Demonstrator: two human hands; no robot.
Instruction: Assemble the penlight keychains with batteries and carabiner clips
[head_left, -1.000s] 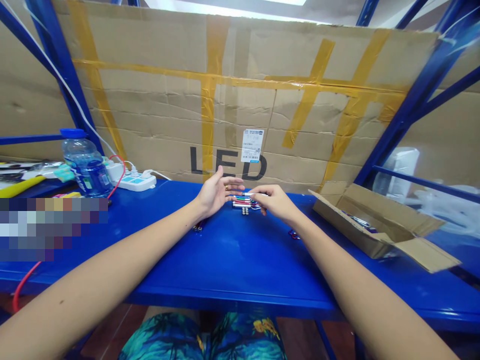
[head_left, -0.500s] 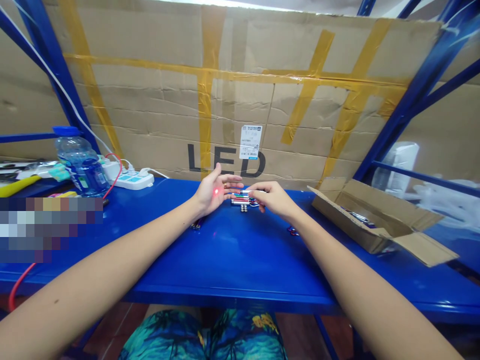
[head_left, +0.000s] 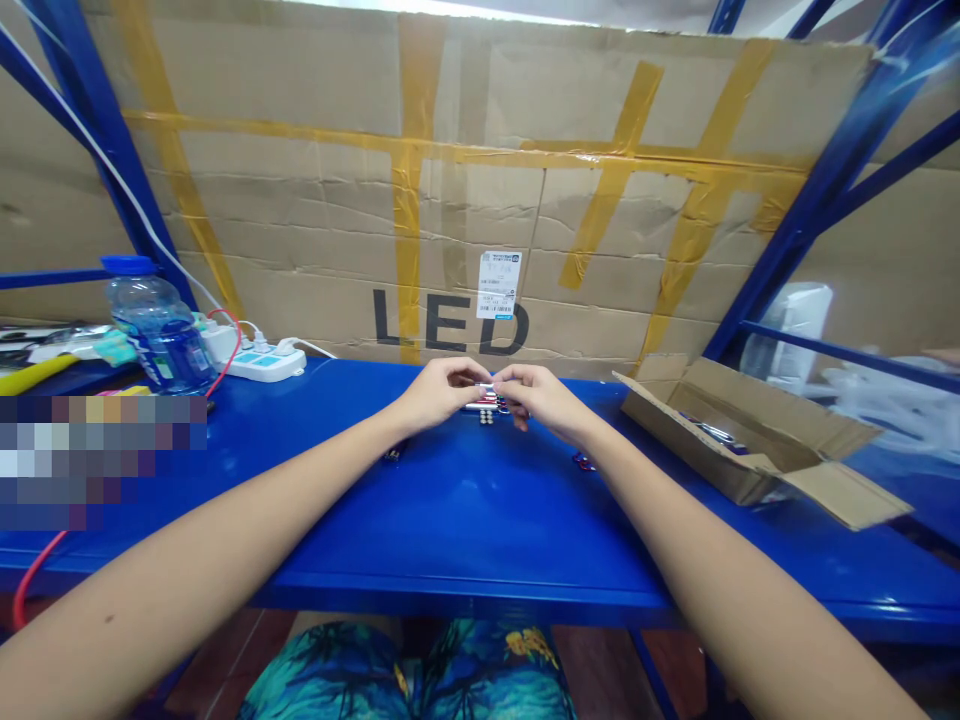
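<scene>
Between both hands is a small silver laser pointer (head_left: 485,386), level above the blue tabletop. My left hand (head_left: 441,394) has its thumb and fingers closed at the left end. My right hand (head_left: 541,400) pinches the right end, its lower fingers curled beneath. Under the hands lies a row of similar slim tubes (head_left: 480,406), silver and coloured, partly covered by my fingers. Just in front of them are several small round silver pieces (head_left: 486,417), like button cells. The fingertips hide much of the held pointer.
On the right stands an open cardboard box (head_left: 690,455) with metallic items inside. Small red and blue clasps (head_left: 583,462) lie by my right forearm, dark pieces (head_left: 395,452) by my left. A blue-capped bottle (head_left: 161,330) and power strip (head_left: 274,362) are at the left. A large carton (head_left: 322,230) backs the table.
My left hand, palm open with a red light dot on it, has turned over and closed on the pointer's left end. The dot is gone. My right hand keeps its pinch.
</scene>
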